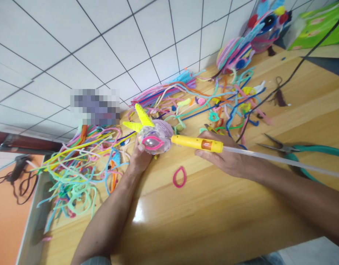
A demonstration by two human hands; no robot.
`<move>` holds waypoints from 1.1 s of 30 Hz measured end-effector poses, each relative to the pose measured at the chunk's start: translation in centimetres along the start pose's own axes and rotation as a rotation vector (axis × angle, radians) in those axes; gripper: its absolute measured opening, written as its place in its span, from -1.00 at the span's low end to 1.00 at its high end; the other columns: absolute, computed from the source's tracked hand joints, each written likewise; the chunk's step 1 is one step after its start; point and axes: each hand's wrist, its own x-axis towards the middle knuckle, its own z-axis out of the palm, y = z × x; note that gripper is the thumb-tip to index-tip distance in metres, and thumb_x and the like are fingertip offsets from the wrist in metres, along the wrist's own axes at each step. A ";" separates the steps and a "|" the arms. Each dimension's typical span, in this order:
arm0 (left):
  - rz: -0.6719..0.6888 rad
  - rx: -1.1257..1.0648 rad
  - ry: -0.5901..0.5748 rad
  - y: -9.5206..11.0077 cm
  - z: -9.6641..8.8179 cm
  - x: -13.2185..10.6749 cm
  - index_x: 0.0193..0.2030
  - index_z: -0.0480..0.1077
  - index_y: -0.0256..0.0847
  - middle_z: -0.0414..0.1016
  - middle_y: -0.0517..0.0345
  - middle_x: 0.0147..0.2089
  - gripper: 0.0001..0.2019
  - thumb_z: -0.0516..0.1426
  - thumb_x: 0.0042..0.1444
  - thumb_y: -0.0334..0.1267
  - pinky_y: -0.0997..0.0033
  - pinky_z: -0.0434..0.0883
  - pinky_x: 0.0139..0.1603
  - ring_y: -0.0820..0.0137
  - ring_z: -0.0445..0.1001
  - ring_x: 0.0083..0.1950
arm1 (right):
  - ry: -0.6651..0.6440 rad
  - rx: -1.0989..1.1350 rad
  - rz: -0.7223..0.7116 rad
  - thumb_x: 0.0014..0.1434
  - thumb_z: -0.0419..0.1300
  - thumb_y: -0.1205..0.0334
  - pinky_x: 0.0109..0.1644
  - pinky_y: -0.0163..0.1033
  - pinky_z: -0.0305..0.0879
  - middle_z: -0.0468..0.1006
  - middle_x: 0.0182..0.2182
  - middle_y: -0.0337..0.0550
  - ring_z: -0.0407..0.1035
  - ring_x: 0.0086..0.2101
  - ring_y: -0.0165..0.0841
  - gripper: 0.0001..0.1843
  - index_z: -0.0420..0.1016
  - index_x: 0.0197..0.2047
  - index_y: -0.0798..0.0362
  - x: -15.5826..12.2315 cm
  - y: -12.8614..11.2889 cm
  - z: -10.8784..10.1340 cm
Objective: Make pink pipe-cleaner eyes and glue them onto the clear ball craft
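Observation:
My left hand (140, 156) is closed around the lower side of a clear plastic craft figure (158, 134) with lilac pipe cleaner wrapping. Two yellow pipe-cleaner horns (142, 117) stick up from it, and a pink eye-shaped loop lies on its side. In my right hand (221, 156) is a yellow hot glue gun (197, 143), a long clear glue stick (279, 160) trailing from its back end. The gun's nozzle points left, at the figure's right side; whether it touches cannot be made out. Below, a dark pink teardrop loop (179, 177) lies on the wooden table.
Loose pipe cleaners (78, 184) pile up at left, and a bundle (166, 88) lies along the tiled wall. Green-handled pliers (290, 148) rest at right. A colourful pipe-cleaner figure (241, 51) stands at back right near a green package (318, 27). A black cord (293, 75) crosses the table.

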 end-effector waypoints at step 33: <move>-0.018 -0.006 0.010 0.2 0.3 -0.1 0.23 0.54 -0.07 0.73 0.08 -0.07 -0.21 0.53 -0.10 0.21 0.23 0.72 -0.19 0.18 0.73 -0.16 | -0.009 0.001 0.006 0.46 0.28 0.11 -0.23 -0.21 0.32 0.55 -0.35 -0.24 0.46 -0.36 -0.30 -0.81 0.38 -0.19 -0.07 0.3 -0.8 -0.3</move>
